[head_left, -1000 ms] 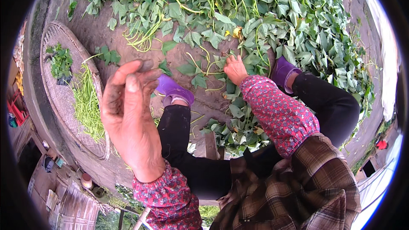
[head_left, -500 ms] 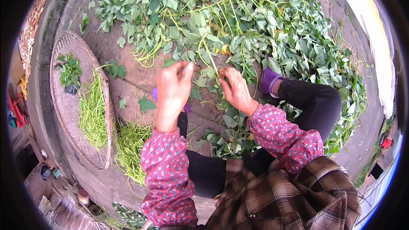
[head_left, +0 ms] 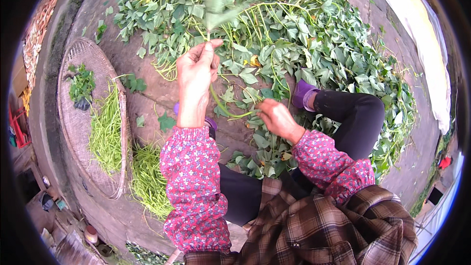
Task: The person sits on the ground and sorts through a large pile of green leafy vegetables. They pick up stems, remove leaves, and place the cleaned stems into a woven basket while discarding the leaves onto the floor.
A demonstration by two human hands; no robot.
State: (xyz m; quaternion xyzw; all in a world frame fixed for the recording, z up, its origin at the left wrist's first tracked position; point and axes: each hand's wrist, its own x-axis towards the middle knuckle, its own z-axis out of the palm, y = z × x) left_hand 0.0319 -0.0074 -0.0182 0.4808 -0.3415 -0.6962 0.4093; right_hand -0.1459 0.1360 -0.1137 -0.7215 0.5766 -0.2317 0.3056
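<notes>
Over the stone ground my left hand (head_left: pixel 197 71) is closed in a pinch on a leafy green vine stem (head_left: pixel 219 105). The top leaves (head_left: pixel 214 7) stick up beyond its fingers and are smeared by motion. Below that hand the stem bends in a curve toward my right hand (head_left: pixel 277 118), whose fingers are closed round its other end. Beyond both hands spreads a large heap of leafy vines (head_left: pixel 294 24), broad green leaves on long pale stems, with a few yellow leaves among them.
To the left lies a shallow oval woven basket (head_left: pixel 78 132) with stripped green stems (head_left: pixel 106 135) and a small leafy bunch (head_left: pixel 82 84). Beside it more stripped stems (head_left: pixel 149 179) are piled on the ground. My bent legs (head_left: pixel 355 118) frame the work; white sheeting (head_left: pixel 417 24) runs along the right.
My left hand now grips the upper part of the stem, where before it was apart from it. My right hand has moved slightly right and down, and the stem now bends between them.
</notes>
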